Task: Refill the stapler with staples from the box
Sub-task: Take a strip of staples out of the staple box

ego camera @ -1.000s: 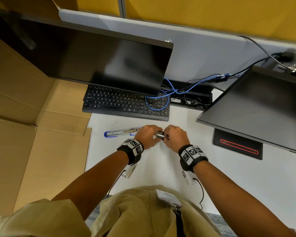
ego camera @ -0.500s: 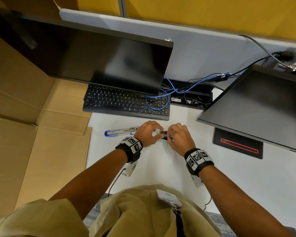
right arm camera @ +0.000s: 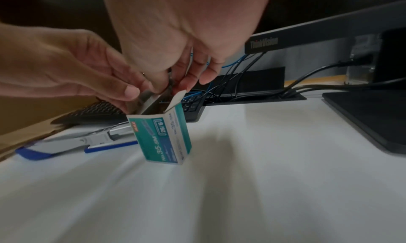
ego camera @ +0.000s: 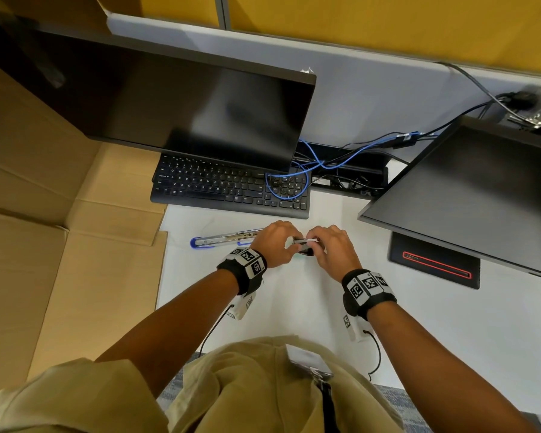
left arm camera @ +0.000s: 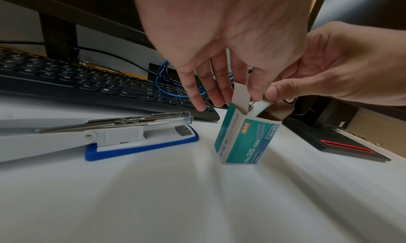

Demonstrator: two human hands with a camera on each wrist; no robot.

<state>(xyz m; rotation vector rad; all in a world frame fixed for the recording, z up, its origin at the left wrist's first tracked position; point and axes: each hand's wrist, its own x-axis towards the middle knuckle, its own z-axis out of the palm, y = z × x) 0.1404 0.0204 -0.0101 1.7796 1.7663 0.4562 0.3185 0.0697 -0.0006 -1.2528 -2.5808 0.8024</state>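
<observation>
Left wrist view – staple box (left arm camera: 246, 139) upright, flaps open, contents unseen

Both hands (ego camera: 303, 245) at box (ego camera: 305, 249)

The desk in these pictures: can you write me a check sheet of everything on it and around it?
Surface: white desk, bare in front of the person.
Job's things: staple box stands on end, top flaps open; stapler lies opened out beside it, its metal track showing.
Clutter: black keyboard; black pad with a red outline.
Hands: left hand holds a box flap; right hand has its fingertips at the box mouth, whether it pinches staples cannot be told.
Cables: blue cable looped over the keyboard; black leads behind.
Surroundings: two dark monitors, flat cardboard on the left, yellow partition.
</observation>
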